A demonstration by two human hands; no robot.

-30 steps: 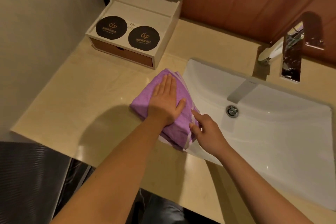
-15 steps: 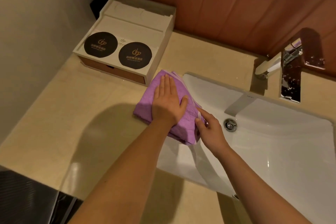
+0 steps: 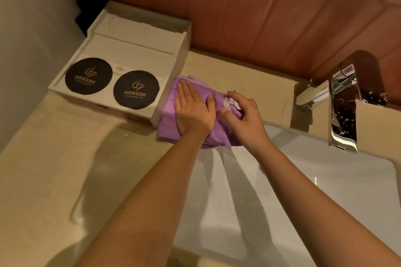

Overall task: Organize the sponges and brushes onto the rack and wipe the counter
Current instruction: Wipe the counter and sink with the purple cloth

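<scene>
Purple cloth (image 3: 168, 119): folded, lying on the beige counter (image 3: 65, 158).
Left hand (image 3: 194, 112): flat on top of the cloth, fingers straight and together, pressing down.
Right hand (image 3: 245, 117): just beside the left, fingers curled, pinching the cloth's right edge at a white tag.
White tray (image 3: 138, 54): back-left, just beside the cloth, carrying two black round coasters (image 3: 136, 89).
White basin (image 3: 325, 191): under both forearms.
Chrome faucet (image 3: 342, 115): right, well apart from the cloth.

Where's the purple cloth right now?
In the head view the purple cloth lies on the counter behind the sink, left of the faucet, right beside the white box; the left hand presses it flat and the right hand grips its right edge.
</scene>
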